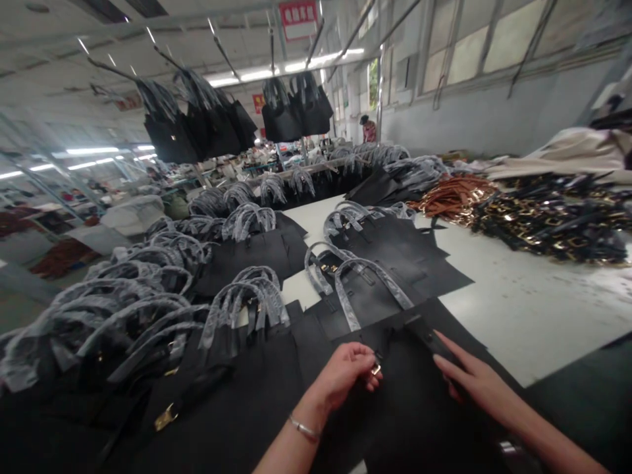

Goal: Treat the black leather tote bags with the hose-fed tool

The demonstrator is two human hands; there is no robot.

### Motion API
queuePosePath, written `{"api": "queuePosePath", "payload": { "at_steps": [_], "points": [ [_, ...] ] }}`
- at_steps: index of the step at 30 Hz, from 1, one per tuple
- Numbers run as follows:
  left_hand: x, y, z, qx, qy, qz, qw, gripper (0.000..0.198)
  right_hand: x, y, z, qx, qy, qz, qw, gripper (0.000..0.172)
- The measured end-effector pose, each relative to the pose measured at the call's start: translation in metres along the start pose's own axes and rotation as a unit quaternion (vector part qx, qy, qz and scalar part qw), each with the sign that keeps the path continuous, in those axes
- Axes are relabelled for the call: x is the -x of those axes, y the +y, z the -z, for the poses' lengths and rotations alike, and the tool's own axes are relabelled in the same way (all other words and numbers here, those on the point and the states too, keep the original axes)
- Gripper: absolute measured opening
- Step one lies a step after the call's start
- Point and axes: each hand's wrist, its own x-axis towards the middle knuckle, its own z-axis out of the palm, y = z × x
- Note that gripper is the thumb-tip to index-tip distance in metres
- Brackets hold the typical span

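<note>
My left hand (348, 372) is pinched shut on a small metal buckle (376, 369) at the top edge of a black leather bag panel (405, 415) lying flat in front of me. My right hand (469, 378) rests on a black strap (429, 336) that runs across the same panel, fingers stretched forward along it. A thin bracelet (303, 428) sits on my left wrist.
Black bag panels with plastic-wrapped handles (365, 276) cover the white table (518, 289). Stacks of similar bags (123, 303) pile up at the left. Brown straps (454, 194) and black straps with gold buckles (553, 220) lie at the right. Finished black bags (207, 122) hang overhead. A person (368, 128) stands far back.
</note>
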Motion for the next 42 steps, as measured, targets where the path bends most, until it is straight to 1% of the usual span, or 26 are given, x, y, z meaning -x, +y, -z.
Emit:
{"api": "queuePosePath", "payload": {
  "at_steps": [3,6,8,11,13,15,18,20,23,25,27,29,31,33,35,38,40,42],
  "points": [
    [0.007,-0.027,-0.021,0.075,0.032,-0.021,0.996,0.045,0.011,-0.016,0.006,-0.022,0.0,0.001,1.0,0.077],
    [0.006,-0.044,-0.038,0.14,0.068,-0.039,0.987,0.046,0.033,-0.035,0.016,-0.065,-0.038,0.009,0.997,0.08],
    [0.004,-0.05,-0.047,0.165,0.087,-0.048,0.981,0.047,0.049,-0.043,0.02,-0.087,-0.075,0.0,0.993,0.085],
    [0.002,-0.055,-0.055,0.174,0.094,-0.067,0.978,0.047,0.067,-0.044,0.019,-0.114,-0.139,-0.046,0.983,0.09],
    [0.001,-0.058,-0.057,0.168,0.092,-0.083,0.978,0.046,0.073,-0.042,0.015,-0.127,-0.172,-0.073,0.974,0.089],
    [0.0,-0.06,-0.057,0.147,0.097,-0.096,0.98,0.046,0.074,-0.042,0.01,-0.134,-0.187,-0.089,0.969,0.086],
    [-0.002,-0.061,-0.054,0.114,0.127,-0.109,0.979,0.045,0.069,-0.046,0.005,-0.143,-0.176,-0.097,0.969,0.083],
    [-0.003,-0.062,-0.053,0.109,0.138,-0.112,0.978,0.046,0.066,-0.049,0.004,-0.147,-0.161,-0.084,0.972,0.082],
    [-0.003,-0.063,-0.054,0.102,0.136,-0.115,0.979,0.044,0.069,-0.05,0.006,-0.141,-0.159,-0.075,0.974,0.082],
    [-0.001,-0.064,-0.058,0.087,0.133,-0.119,0.98,0.04,0.072,-0.05,0.007,-0.138,-0.168,-0.095,0.972,0.083],
    [0.002,-0.065,-0.062,0.076,0.129,-0.12,0.981,0.038,0.072,-0.052,0.006,-0.143,-0.161,-0.11,0.97,0.086],
    [0.004,-0.065,-0.067,0.085,0.121,-0.109,0.983,0.041,0.068,-0.056,0.007,-0.156,-0.121,-0.101,0.975,0.085],
    [0.006,-0.065,-0.07,0.124,0.12,-0.089,0.981,0.046,0.063,-0.06,0.012,-0.166,-0.074,-0.081,0.98,0.083],
    [0.008,-0.065,-0.072,0.17,0.123,-0.071,0.975,0.05,0.061,-0.061,0.02,-0.165,-0.061,-0.075,0.981,0.082],
    [0.008,-0.064,-0.073,0.201,0.127,-0.061,0.969,0.051,0.065,-0.058,0.029,-0.163,-0.083,-0.093,0.979,0.08],
    [0.008,-0.064,-0.074,0.207,0.117,-0.064,0.969,0.051,0.078,-0.049,0.036,-0.166,-0.128,-0.129,0.969,0.081],
    [0.008,-0.065,-0.075,0.188,0.111,-0.074,0.973,0.052,0.082,-0.044,0.034,-0.167,-0.154,-0.143,0.963,0.083],
    [0.007,-0.066,-0.078,0.167,0.112,-0.082,0.976,0.053,0.081,-0.045,0.028,-0.17,-0.169,-0.142,0.96,0.082]
  ]
}}
